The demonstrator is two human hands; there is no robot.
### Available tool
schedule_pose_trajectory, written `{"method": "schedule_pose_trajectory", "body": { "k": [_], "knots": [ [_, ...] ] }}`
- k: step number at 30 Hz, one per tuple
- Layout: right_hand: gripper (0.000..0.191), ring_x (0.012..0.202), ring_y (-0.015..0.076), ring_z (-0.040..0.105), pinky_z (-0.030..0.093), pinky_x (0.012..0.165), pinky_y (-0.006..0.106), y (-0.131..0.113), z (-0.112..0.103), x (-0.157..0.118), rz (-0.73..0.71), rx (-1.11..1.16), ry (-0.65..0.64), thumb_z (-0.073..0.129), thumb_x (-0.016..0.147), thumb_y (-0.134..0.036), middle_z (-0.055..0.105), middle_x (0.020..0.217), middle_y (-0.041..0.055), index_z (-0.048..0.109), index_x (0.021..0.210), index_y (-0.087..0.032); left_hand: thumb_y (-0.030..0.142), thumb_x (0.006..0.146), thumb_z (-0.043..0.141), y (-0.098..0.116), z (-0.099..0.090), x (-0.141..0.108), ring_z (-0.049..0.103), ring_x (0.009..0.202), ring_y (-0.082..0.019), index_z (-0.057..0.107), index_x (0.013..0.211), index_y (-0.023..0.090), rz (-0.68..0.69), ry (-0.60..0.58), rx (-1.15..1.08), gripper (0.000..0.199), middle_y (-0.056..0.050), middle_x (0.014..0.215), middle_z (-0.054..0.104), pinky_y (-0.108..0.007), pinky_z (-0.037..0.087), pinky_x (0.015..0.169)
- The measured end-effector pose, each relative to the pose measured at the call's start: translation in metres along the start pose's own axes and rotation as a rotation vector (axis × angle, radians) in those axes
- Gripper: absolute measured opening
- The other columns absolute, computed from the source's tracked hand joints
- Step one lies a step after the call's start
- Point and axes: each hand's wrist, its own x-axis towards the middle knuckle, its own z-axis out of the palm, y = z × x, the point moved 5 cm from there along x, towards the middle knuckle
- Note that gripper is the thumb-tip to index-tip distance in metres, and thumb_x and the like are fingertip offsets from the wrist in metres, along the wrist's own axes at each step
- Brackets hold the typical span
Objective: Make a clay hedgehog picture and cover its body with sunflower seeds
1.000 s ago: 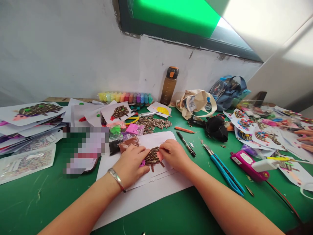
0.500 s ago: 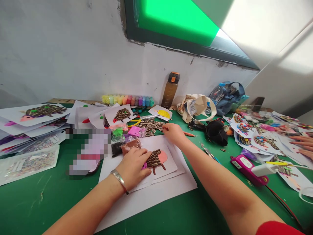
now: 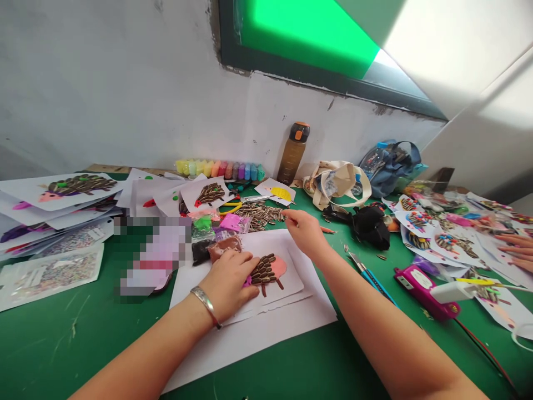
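Note:
My left hand lies palm down with fingers stretched out on a white card, steadying it on larger white paper. On the card is a hedgehog picture with a pink clay patch, rows of sunflower seeds and small brown legs; part of it is under my left hand. My right hand reaches past the card to the edge of a loose sunflower seed pile. Its thumb and forefinger are pinched together; what sits between the fingertips is too small to make out.
Bags of brown clay and black clay touch the paper's upper left. A blue utility knife lies beside my right forearm. Stacked pictures fill the left; a bottle stands by the wall. Another person's hand is far right.
My right forearm has shifted left, uncovering more of the blue knife. The right fingertips stay by the seed pile, moved only slightly. My left hand keeps its place on the card.

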Motion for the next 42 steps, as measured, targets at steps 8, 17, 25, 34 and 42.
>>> {"method": "schedule_pose_trajectory", "body": {
  "k": [8, 17, 25, 34, 42],
  "knots": [
    [0.014, 0.075, 0.0143, 0.061, 0.045, 0.070, 0.024, -0.002, 0.001, -0.074, 0.116, 0.504, -0.171, 0.056, 0.079, -0.022, 0.069, 0.077, -0.0025, 0.069, 0.082, -0.023, 0.032, 0.078, 0.063, -0.001, 0.000, 0.001, 0.050, 0.106, -0.030, 0.058, 0.122, 0.019, 0.010, 0.002, 0.022, 0.046, -0.009, 0.122, 0.059, -0.044, 0.039, 0.095],
    [0.015, 0.073, 0.0139, 0.061, 0.042, 0.071, 0.025, -0.012, 0.019, -0.073, -0.002, 0.485, -0.167, 0.054, 0.082, -0.017, 0.069, 0.074, -0.0020, 0.067, 0.076, -0.022, 0.032, 0.079, 0.063, 0.000, 0.000, 0.002, 0.050, 0.107, -0.029, 0.056, 0.127, 0.017, 0.015, -0.005, 0.057, 0.050, -0.009, 0.126, 0.058, -0.043, 0.039, 0.097],
    [0.012, 0.084, 0.0168, 0.057, 0.038, 0.079, 0.029, -0.014, 0.017, -0.073, -0.085, 0.284, -0.050, 0.063, 0.082, -0.014, 0.069, 0.079, -0.0010, 0.069, 0.078, -0.024, 0.032, 0.078, 0.063, 0.001, 0.000, 0.002, 0.051, 0.105, -0.029, 0.057, 0.124, 0.019, 0.018, 0.007, 0.054, 0.048, -0.009, 0.124, 0.059, -0.043, 0.040, 0.096],
    [0.011, 0.079, 0.0160, 0.055, 0.035, 0.076, 0.029, -0.015, 0.019, -0.075, -0.066, 0.204, -0.077, 0.065, 0.082, -0.015, 0.068, 0.075, -0.0014, 0.070, 0.077, -0.023, 0.032, 0.078, 0.064, 0.001, -0.001, 0.001, 0.051, 0.105, -0.029, 0.057, 0.125, 0.019, 0.016, 0.014, 0.041, 0.049, -0.009, 0.123, 0.059, -0.044, 0.040, 0.096],
    [0.011, 0.078, 0.0158, 0.053, 0.034, 0.074, 0.028, -0.015, 0.022, -0.076, -0.114, 0.141, -0.050, 0.065, 0.081, -0.013, 0.066, 0.074, -0.0011, 0.068, 0.075, -0.021, 0.031, 0.078, 0.064, 0.000, 0.001, 0.001, 0.050, 0.106, -0.029, 0.057, 0.125, 0.018, 0.012, 0.011, 0.042, 0.049, -0.009, 0.124, 0.059, -0.043, 0.039, 0.096]
  ]
}}
